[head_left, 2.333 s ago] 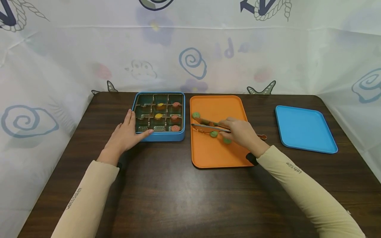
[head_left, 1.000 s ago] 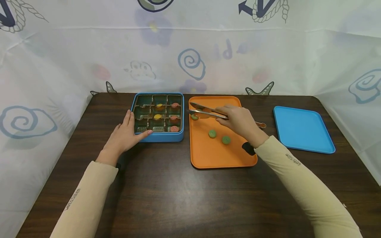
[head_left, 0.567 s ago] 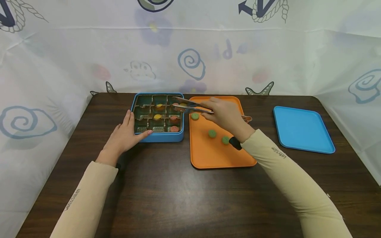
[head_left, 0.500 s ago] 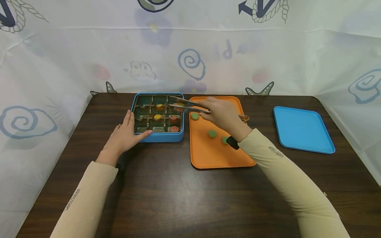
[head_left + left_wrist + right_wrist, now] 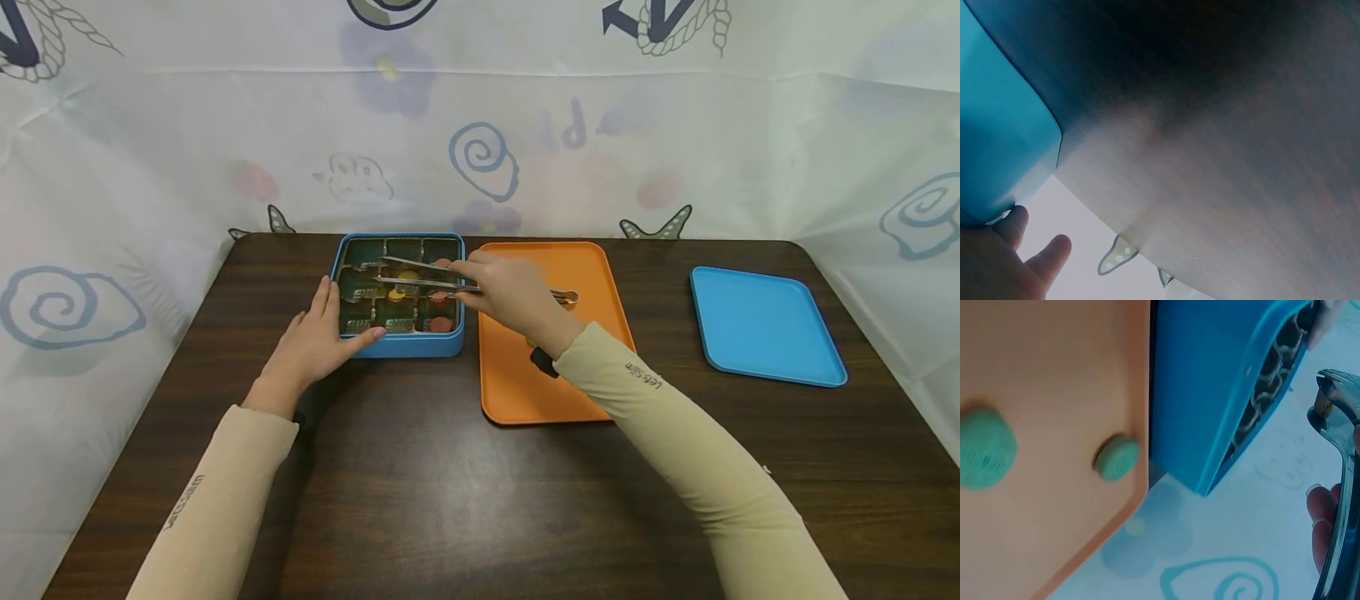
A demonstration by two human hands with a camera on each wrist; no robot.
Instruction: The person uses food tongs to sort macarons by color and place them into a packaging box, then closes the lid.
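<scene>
Holding tongs (image 5: 435, 284) over the blue box (image 5: 408, 346), the right hand (image 5: 517, 296) has its fingers curled round both arms. A small yellowish-brown piece (image 5: 1324, 405) sits between the tips; its final compartment cannot be told. Left hand (image 5: 311, 337): fingers straight against the box's left wall, thumb along the near rim, bracing rather than grasping.

Risks, as judged:
1. Slip. Metal tips bear on a small rounded piece; uneven squeeze could shoot it out sideways, into a wrong compartment or over the rim.
2. Collision. Tong arms lie across the right column, above the pink pieces (image 5: 440, 324); dipping the wrist too early could knock one or catch a divider.
3. Double occupancy. A yellow piece (image 5: 397, 295) is in the middle column; poor aim may drop the new one onto it.
4. Box shift. Bracing comes from the left only, so a leftward push is resisted, a rightward drag less so.

Green pieces (image 5: 1116, 457) on the orange tray (image 5: 525, 396) seem safe unless the right sleeve sweeps low.
</scene>
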